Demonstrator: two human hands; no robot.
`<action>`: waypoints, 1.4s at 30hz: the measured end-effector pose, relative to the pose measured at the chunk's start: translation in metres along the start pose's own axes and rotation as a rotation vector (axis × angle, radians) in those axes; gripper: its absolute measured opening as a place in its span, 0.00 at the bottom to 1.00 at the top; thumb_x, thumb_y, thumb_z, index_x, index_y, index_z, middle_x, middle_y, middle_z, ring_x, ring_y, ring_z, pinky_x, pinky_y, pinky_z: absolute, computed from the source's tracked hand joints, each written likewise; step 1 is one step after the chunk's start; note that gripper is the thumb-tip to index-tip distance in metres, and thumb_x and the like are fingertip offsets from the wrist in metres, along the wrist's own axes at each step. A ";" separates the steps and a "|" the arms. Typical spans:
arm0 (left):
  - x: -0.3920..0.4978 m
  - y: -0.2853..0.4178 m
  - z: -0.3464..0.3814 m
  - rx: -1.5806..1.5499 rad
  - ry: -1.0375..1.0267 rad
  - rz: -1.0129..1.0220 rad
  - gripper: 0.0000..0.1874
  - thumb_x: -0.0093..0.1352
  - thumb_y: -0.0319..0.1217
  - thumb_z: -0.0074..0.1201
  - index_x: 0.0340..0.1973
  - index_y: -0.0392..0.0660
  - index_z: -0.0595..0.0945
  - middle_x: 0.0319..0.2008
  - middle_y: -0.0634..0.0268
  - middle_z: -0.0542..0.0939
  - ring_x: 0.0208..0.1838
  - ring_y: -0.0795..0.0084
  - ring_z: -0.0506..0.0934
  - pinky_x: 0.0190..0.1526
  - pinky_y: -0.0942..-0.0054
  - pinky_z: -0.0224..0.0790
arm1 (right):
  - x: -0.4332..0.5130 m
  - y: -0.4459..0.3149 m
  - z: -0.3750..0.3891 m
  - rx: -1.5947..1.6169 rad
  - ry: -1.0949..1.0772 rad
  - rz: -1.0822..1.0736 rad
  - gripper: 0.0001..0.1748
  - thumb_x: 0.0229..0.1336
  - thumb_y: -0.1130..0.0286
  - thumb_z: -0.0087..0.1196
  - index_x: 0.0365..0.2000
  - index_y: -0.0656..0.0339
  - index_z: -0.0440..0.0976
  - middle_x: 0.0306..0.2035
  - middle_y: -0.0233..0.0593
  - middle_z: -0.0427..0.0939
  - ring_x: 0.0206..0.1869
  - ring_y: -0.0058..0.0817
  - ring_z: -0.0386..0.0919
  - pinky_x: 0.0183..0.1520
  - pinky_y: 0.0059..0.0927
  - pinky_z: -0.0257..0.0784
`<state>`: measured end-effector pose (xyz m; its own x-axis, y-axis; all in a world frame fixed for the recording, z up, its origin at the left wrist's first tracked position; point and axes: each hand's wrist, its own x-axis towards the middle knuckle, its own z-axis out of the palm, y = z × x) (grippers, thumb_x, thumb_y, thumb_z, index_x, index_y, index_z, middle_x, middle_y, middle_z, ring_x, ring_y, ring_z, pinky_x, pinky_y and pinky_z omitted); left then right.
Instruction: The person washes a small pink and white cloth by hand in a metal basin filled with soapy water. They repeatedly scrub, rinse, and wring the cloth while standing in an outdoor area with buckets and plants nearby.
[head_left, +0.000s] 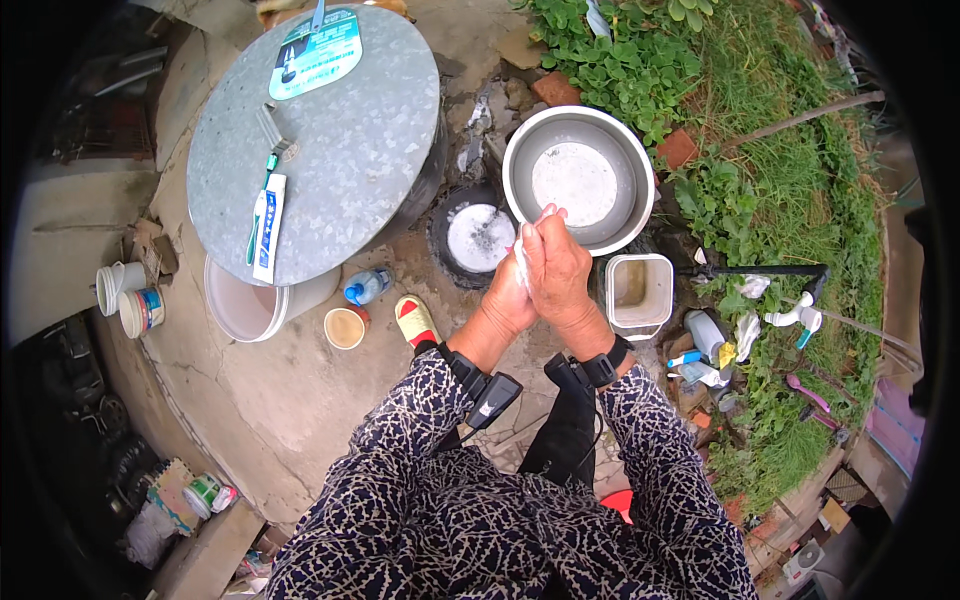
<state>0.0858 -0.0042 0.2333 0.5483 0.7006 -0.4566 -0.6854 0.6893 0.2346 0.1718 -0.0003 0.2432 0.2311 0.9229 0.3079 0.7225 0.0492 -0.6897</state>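
My left hand (506, 292) and my right hand (561, 274) are pressed together, palm to palm, above the near edge of a metal basin (643, 199). White stuff, like lather or a wet cloth, shows between them; I cannot tell which. The basin has a whitish round bottom. Left of it, a black bowl (442, 259) holds white suds around a dark middle. A square pale plastic tub (667, 300) stands right of my hands. On a round metal lid (360, 165) lie a toothpaste tube (270, 229), a green toothbrush (256, 225) and a bent metal piece (271, 127).
A white bucket (281, 304) stands partly under the lid, near a plastic bottle (367, 286) and a small tub (346, 328). On the right are a tap (795, 313) on a black pipe, several bottles, bricks and green plants. My slippered foot (417, 321) is on the concrete.
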 end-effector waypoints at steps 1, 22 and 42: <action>-0.001 -0.001 -0.001 -0.080 0.053 -0.100 0.27 0.77 0.45 0.35 0.66 0.45 0.62 0.66 0.65 0.65 0.67 0.70 0.63 0.70 0.68 0.51 | -0.003 0.001 -0.001 -0.018 -0.016 0.028 0.13 0.63 0.64 0.52 0.26 0.59 0.64 0.21 0.47 0.73 0.25 0.49 0.75 0.26 0.44 0.69; 0.016 0.014 -0.021 0.105 -0.013 0.142 0.29 0.67 0.24 0.52 0.63 0.36 0.63 0.58 0.48 0.72 0.59 0.57 0.73 0.62 0.59 0.64 | -0.039 0.036 -0.006 0.630 -0.199 0.532 0.12 0.57 0.76 0.55 0.41 0.63 0.67 0.33 0.37 0.76 0.37 0.23 0.73 0.43 0.28 0.70; 0.023 0.001 -0.116 0.800 0.129 -0.092 0.22 0.66 0.24 0.45 0.55 0.29 0.69 0.39 0.54 0.76 0.42 0.62 0.77 0.51 0.62 0.69 | -0.323 0.193 -0.112 -0.065 -0.416 1.023 0.12 0.60 0.66 0.48 0.42 0.57 0.74 0.38 0.53 0.78 0.42 0.51 0.77 0.46 0.44 0.73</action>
<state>0.0423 -0.0087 0.1233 0.4924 0.6418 -0.5879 -0.0639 0.7003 0.7110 0.3099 -0.3313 0.0840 0.5104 0.5737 -0.6406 0.3517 -0.8190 -0.4534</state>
